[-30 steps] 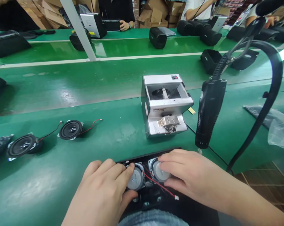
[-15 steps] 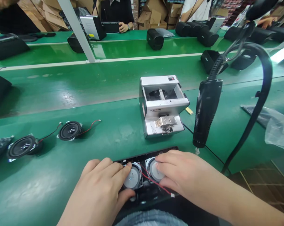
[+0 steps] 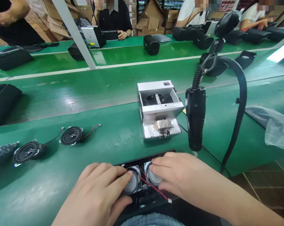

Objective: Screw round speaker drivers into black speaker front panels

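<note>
Near my body lies a black panel point(image 3: 144, 196) holding two round speakers, their grey magnet backs facing up. My left hand point(image 3: 104, 185) grips the left speaker point(image 3: 133, 183) with fingertips and thumb curled at its side, hiding part of it. My right hand point(image 3: 177, 171) has its fingers and thumb closed round the right side of the right speaker point(image 3: 153, 175). Red and black wires point(image 3: 153, 185) run from between the speakers to a small white plug point(image 3: 169, 201) at the panel's near side.
Two loose speakers point(image 3: 26, 152) point(image 3: 71, 135) lie on the green bench to the left. Ahead stands a silver screw feeder point(image 3: 159, 110). A black electric screwdriver point(image 3: 195, 119) hangs at right on a thick hose. Beyond the belt, co-workers sit among black speaker housings point(image 3: 151, 44).
Both hands stay on the two speakers, almost unmoved. The hanging screwdriver and its hose appear farther left. My view has tilted slightly, showing more of the far side.
</note>
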A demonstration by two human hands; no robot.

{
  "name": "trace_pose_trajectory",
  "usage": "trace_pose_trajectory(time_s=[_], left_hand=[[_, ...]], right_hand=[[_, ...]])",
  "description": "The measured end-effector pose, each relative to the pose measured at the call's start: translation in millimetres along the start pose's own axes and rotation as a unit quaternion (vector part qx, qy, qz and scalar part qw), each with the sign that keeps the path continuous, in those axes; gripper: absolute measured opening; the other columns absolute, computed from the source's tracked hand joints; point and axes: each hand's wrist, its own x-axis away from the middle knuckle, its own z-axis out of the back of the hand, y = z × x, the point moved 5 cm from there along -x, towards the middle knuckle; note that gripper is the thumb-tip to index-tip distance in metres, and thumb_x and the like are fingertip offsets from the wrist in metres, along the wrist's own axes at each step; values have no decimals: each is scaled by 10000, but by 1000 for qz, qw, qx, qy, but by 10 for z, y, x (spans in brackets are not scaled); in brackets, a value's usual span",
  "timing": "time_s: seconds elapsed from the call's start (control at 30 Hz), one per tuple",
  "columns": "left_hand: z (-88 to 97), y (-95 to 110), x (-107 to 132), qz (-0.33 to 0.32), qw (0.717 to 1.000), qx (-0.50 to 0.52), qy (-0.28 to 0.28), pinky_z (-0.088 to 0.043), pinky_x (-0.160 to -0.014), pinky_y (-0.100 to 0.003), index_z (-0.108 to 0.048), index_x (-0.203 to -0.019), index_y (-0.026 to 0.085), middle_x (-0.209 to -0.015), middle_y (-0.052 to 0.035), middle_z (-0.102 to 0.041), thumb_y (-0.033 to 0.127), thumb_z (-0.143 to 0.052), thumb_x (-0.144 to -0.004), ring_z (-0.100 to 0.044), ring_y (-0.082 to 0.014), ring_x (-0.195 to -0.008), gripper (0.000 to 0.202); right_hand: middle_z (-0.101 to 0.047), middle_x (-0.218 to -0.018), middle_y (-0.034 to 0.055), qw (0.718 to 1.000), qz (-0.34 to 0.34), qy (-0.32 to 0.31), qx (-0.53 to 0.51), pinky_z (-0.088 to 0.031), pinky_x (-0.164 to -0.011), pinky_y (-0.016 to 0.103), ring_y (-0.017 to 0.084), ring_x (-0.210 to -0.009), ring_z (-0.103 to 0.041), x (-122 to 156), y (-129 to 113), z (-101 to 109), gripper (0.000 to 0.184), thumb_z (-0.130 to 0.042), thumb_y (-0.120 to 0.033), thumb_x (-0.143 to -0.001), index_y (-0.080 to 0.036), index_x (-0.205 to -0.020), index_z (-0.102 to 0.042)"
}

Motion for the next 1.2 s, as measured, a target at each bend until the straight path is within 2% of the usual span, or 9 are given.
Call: trace_pose_trajectory(time_s=[0.37, 0.57, 0.67, 0.77, 0.83, 0.93, 1.03, 1.1, 1.2], left_hand=[[-132, 24, -12, 42, 998, 24, -29, -453, -897, -391, -770, -1139, 336, -1123, 42, -783, 286, -779, -990, -685, -216, -967, 157], [-79, 14, -27, 23, 999, 29, -1, -469, -886, -391, -749, -1152, 295, -1111, 33, -779, 225, -760, -971, -683, -217, -949, 195], [-76, 10, 7, 7, 999, 34, 31, -489, -881, -385, -727, -1230, 280, -1132, 2, -784, 281, -750, -985, -691, -229, -962, 246], [-152, 55, 6, 19, 998, 21, 59, -498, -956, -420, -663, -1389, 302, -1313, -68, -746, 484, -707, -1035, -695, -282, -1121, 401], [-241, 151, -51, 1, 998, -19, 66, -491, -1029, -492, -571, -1537, 297, -1527, -148, -640, 627, -676, -1020, -656, -359, -1284, 622], [-370, 297, -169, -58, 992, -94, 58, -497, -1071, -562, -448, -1658, 197, -1627, -241, -554, 677, -773, -911, -641, -434, -1348, 946], [-436, 278, -208, -78, 990, -116, 25, -557, -1014, -534, -472, -1642, 187, -1532, -208, -658, 557, -912, -766, -716, -417, -1229, 1047], [-429, 185, -168, -60, 991, -116, 2, -573, -996, -519, -496, -1624, 246, -1521, -175, -671, 453, -963, -696, -722, -408, -1212, 1059], [-339, 70, -83, -37, 994, -100, 3, -556, -1029, -530, -494, -1623, 278, -1600, -182, -601, 475, -982, -699, -680, -423, -1285, 1063]], right_hand=[[-760, -1148, -39, 999, 14, -26, 16, -647, -834, 459, 231, -983, -723, -28, 19, -37, 269, -757, -342, -1003, -250, -1238, -665], [-775, -1237, 71, 998, 36, 2, 56, -682, -796, 522, 319, -1043, -749, 24, -57, 46, 298, -736, -303, -1006, -166, -1263, -675], [-775, -1202, 35, 993, 12, 120, 20, -675, -811, 393, 235, -1009, -749, 153, -23, 327, 236, -671, -361, -1053, -235, -1251, -693], [-728, -1138, 48, 903, -115, 413, -7, -603, -913, 371, 216, -1059, -685, 414, 192, 662, 258, -603, -233, -1064, -286, -1299, -695], [-635, -1410, 135, 845, -204, 494, -10, -493, -1152, 529, 305, -1334, -580, 511, 390, 683, 431, -614, -214, -1044, -260, -1472, -594], [-482, -1654, 203, 849, -269, 441, -108, -377, -1255, 709, 386, -1519, -479, 419, 751, 543, 651, -575, -368, -1081, -241, -1674, -340], [-748, -1256, 131, 841, -270, 382, -271, -654, -967, 530, 282, -1092, -765, 337, 1035, 434, 631, -544, -538, -1093, -264, -1638, -384], [-727, -945, 29, 818, -249, 377, -356, -667, -728, 386, 201, -761, -744, 349, 1124, 443, 670, -603, -619, -1049, -253, -1582, -428], [-631, -797, -32, 776, -222, 395, -439, -594, -603, 306, 153, -628, -652, 430, 1145, 524, 627, -578, -672, -1044, -257, -1506, -495]])
